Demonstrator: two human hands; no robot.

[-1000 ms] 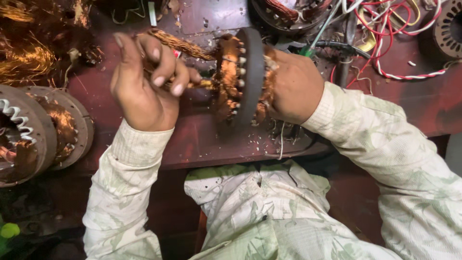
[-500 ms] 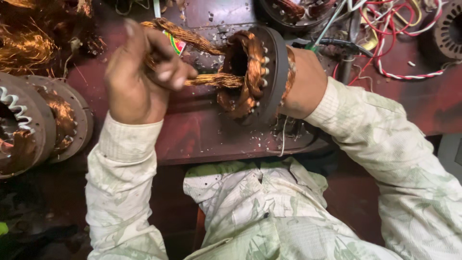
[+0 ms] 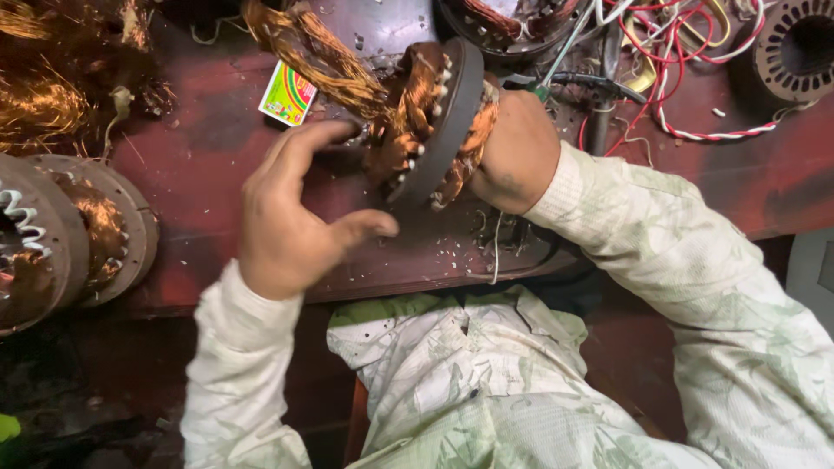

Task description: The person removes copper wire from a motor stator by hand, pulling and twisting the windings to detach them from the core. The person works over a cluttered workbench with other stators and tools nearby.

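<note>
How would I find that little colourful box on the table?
Start at the dark red table and find the left hand. Just above its fingertips lies a small flat box, beside the copper wire bundle. It is the only bright green, yellow and red thing among all the brown metal and copper.

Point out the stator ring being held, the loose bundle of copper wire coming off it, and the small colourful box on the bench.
stator ring (image 3: 445, 122), head view, on its dark outer rim.
copper wire bundle (image 3: 306, 54), head view, mid-length of the strand.
small colourful box (image 3: 287, 93), head view, its top face.
</note>
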